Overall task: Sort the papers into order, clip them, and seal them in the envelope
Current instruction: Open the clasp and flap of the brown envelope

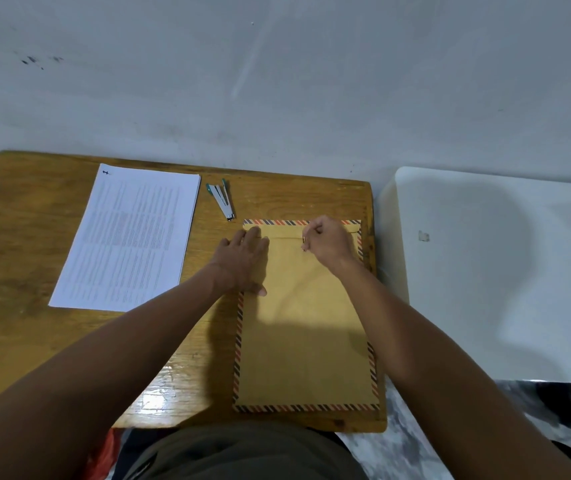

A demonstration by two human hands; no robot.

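Observation:
A brown envelope (306,341) with a striped red and dark border lies flat on the right part of the wooden table (20,244). My left hand (244,259) rests flat on the envelope's upper left edge, fingers spread. My right hand (329,239) is closed in a fist over the flap near the top, pinching something small that I cannot make out. A stack of printed white papers (128,237) lies to the left, apart from both hands. A green and silver stapler (221,200) lies between the papers and the envelope's top.
A grey wall runs along the table's far edge. A white surface (505,271) adjoins the table on the right. A marbled grey floor or sheet (415,445) shows below it. My lap is at the table's near edge.

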